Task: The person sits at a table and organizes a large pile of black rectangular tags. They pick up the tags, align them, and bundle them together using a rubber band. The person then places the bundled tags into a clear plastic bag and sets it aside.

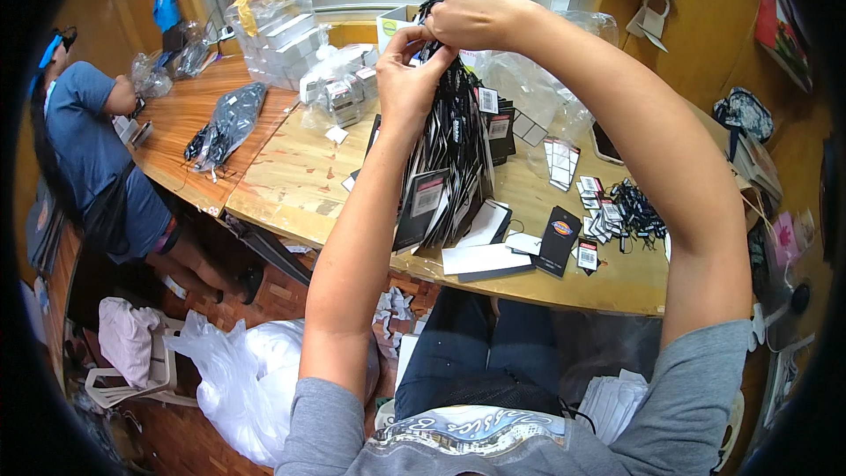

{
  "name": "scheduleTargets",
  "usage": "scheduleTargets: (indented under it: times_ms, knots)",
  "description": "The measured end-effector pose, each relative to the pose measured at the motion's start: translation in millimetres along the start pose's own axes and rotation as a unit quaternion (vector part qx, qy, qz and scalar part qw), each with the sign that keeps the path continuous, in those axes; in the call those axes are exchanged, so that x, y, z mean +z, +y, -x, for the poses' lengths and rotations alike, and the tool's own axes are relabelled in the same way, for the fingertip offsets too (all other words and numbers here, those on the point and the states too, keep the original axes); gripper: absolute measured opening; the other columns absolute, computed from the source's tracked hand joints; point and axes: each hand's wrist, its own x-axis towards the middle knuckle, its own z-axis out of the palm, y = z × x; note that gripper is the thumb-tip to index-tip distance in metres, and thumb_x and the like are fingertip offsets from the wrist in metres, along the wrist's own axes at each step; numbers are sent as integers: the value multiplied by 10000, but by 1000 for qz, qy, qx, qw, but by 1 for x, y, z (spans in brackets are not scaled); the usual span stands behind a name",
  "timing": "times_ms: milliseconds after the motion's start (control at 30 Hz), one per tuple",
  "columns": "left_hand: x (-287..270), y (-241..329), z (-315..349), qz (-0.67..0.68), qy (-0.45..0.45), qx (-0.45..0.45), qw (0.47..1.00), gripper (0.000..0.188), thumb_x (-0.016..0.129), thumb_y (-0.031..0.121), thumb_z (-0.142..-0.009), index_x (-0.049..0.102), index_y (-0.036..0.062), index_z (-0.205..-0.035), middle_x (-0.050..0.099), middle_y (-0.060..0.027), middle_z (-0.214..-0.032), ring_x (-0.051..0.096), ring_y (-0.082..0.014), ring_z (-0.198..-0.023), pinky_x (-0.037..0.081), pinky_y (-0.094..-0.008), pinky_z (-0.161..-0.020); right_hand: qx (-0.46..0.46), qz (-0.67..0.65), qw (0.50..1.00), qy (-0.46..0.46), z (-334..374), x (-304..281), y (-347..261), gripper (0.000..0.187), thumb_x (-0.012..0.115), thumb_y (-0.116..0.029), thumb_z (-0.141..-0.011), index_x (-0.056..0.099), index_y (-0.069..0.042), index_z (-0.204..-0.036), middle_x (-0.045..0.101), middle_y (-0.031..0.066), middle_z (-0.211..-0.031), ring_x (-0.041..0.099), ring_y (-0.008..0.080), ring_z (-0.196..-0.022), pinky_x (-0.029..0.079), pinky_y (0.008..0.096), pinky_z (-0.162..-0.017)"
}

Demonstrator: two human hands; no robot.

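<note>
A thick bunch of black and white hang tags (451,150) hangs over the table by its black strings, the lowest tags near the table's front edge. My right hand (476,14) is closed in a fist around the gathered strings at the top. Just below and to the left, my left hand (408,79) pinches the strings between thumb and fingers, touching the right hand. Under the bunch lie loose tags: a black tag with a coloured logo (558,241), a blank white card (486,257) and a small label with a barcode (587,255).
Small tags with black strings (636,211) lie at the right of the wooden table (295,185), near a phone (606,143). Bags of boxes (339,92) and a bag of black strings (231,123) stand left. Another person (101,159) works there. A white plastic sack (264,379) sits on the floor.
</note>
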Motion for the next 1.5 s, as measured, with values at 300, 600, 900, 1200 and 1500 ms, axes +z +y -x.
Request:
scheduleTargets:
  times_ms: [300,600,900,1200,1500]
  knots:
    - [-11,-1,3,-242,-49,175,953,204,651,131,-620,503,-10,-604,522,-46,-735,497,-141,-660,386,-241,-611,-34,-1,999,-22,4,3,1,141,476,-154,-675,555,-49,-624,577,109,-628,575,259,-584,463,331,-545]
    - [4,14,-6,-154,-178,-91,968,416,685,227,-602,516,-18,-893,561,-63,-811,506,-108,-740,397,-235,-680,-11,0,1000,-17,1,8,-4,137,480,-150,-643,565,-46,-620,579,103,-622,576,246,-576,462,324,-533]
    - [0,21,4,-487,-127,-33,864,544,525,517,-651,596,-16,-736,575,-156,-616,575,-246,-598,428,-320,-578,-97,85,991,-34,8,8,6,93,499,-139,-680,541,-61,-650,577,62,-646,585,197,-610,461,292,-545]
    - [-30,17,-7,28,-224,-189,956,427,425,364,-812,484,15,-1051,515,-70,-1021,464,-124,-950,292,-266,-883,-48,52,997,-2,11,6,2,118,473,-137,-709,544,-54,-663,568,73,-646,587,205,-618,466,298,-548]
    - [-19,1,-6,132,-168,-290,933,322,446,-15,-734,453,16,-1054,527,-47,-940,486,-98,-869,363,-227,-801,-70,52,996,18,6,11,3,123,456,-143,-725,547,-67,-693,575,65,-666,588,201,-626,465,298,-573]
